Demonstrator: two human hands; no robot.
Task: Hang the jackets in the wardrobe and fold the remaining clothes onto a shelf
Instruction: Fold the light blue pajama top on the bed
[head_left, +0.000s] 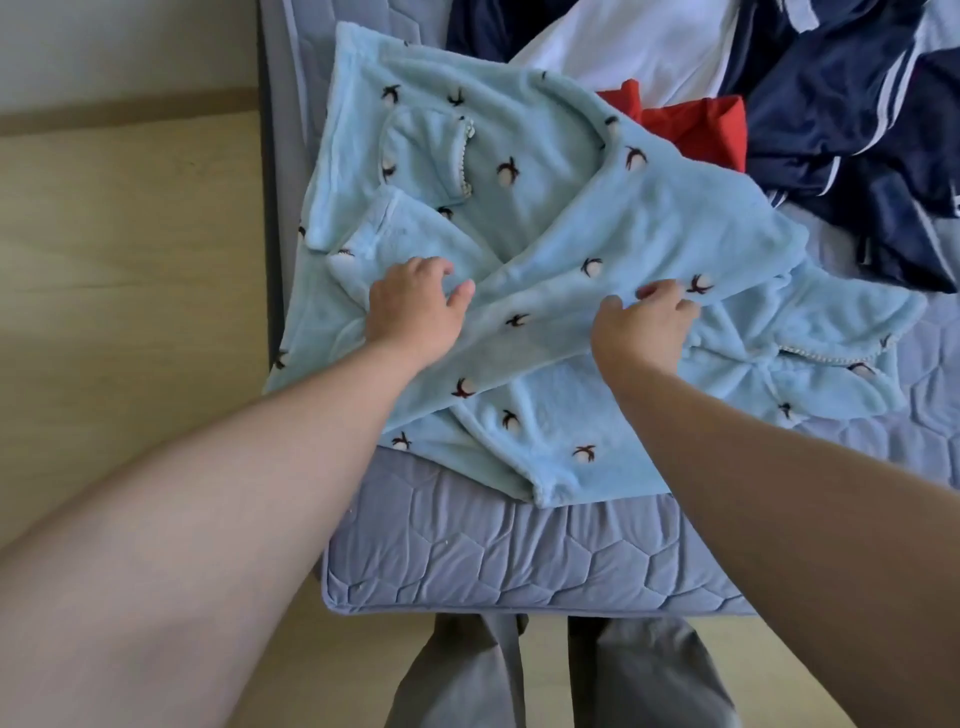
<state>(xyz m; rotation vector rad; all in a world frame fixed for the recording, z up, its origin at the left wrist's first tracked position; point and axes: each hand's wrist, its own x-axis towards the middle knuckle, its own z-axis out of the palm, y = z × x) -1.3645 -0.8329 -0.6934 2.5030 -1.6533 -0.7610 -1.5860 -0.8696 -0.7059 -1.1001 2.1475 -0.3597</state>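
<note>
On the near corner of the bed a pale blue fleece top lies spread and partly folded, with 1 sleeve drawn slantwise across its front; its left edge reaches the side of the mattress and its hem stops just short of the near edge. The left hand sits where 2 layers cross, fingers curled into the cloth, and seems to grip it; the right hand pinches the edge of the crossed sleeve between curled fingers and thumb; neither hand lies flat.

The main risk is probably the fleece itself; it looks thick and springy, so a fold let go too early may open again and leave a lopsided bundle. Both grips are small and sit close to the middle, so the outer flap on the right could trail or bunch when the next fold is made. With so much cloth near 2 mattress edges, a firm pull toward the body could slide the whole piece off toward the floor. The far corner touches a red garment beside a navy jacket; lifting the top carelessly might drag those along.
</note>
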